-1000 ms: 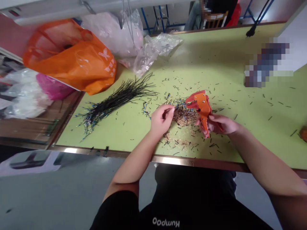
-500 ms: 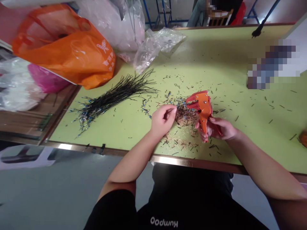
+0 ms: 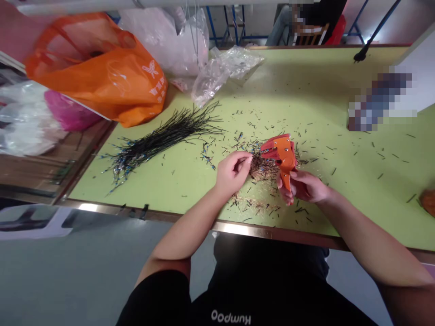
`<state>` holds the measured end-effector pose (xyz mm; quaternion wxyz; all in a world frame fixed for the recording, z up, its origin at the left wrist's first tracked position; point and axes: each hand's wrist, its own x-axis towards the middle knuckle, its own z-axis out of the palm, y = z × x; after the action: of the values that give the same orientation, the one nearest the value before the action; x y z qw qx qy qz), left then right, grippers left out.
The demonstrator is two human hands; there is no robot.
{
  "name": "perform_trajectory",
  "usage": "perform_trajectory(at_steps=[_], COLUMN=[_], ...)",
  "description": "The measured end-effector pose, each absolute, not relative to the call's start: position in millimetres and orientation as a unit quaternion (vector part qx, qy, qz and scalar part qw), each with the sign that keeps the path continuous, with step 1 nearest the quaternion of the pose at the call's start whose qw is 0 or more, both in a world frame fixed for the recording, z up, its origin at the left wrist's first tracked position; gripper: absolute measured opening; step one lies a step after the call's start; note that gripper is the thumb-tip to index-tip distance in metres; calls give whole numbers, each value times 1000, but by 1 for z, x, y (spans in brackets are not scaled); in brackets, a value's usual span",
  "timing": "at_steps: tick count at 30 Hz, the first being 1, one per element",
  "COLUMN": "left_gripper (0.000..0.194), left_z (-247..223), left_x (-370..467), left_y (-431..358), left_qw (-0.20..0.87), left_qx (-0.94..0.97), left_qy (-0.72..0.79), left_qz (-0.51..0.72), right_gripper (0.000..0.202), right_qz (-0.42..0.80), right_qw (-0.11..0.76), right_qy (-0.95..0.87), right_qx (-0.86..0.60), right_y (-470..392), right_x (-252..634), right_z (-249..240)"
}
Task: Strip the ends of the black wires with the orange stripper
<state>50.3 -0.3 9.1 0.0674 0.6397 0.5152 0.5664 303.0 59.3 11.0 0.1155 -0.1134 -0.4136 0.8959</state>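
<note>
My right hand [image 3: 302, 186] is wrapped round the handles of an orange and red wire stripper [image 3: 283, 151], whose jaws point left. Just left of the jaws, my left hand [image 3: 234, 170] is closed in a pinch; what lies between its fingertips is too small to make out. Under and behind the tool is a pile of short dark and copper-coloured wire bits [image 3: 263, 170]. A long bundle of black wires [image 3: 163, 136] with blue ends lies on the green table [image 3: 190, 190] to the left.
An orange bag [image 3: 112, 77] and clear plastic bags [image 3: 224, 68] stand at the back left. Black clippings are scattered over the table. A black plug [image 3: 360, 55] lies at the back right. Beyond the table, a person [image 3: 282, 27] is partly visible.
The wire stripper has tilted slightly and shifted a little left, closer to my left hand, and its handles look more squeezed together. The left hand keeps its pinch. The whole view has moved slightly.
</note>
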Motion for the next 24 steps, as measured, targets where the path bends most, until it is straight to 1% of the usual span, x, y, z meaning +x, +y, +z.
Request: perform_trajectory(at_steps=[4,9,14,20,24], left_gripper=[20,20,23,24,20], left_z=[7,3,1,1,2], left_x=[51,53,52,53,54], left_y=[0,2,4,4,4], left_qw=[77,115,152,166,158], left_qx=[638,615,602,589,585], left_qy=[514,501,495,519,508], left_qz=[568,598,607,597,612], right_gripper=[39,44,43,46,47], right_qz=[896,901,907,906,901], right_qw=[122,119,115,112,119], right_qy=[-406,-402,-393,-398,-404], right_qx=[-131,-109,-95,-96,-101], right_y=[59,60,60,58,58], right_x=[301,300,302,303,304], right_z=[13,11,9,9,9])
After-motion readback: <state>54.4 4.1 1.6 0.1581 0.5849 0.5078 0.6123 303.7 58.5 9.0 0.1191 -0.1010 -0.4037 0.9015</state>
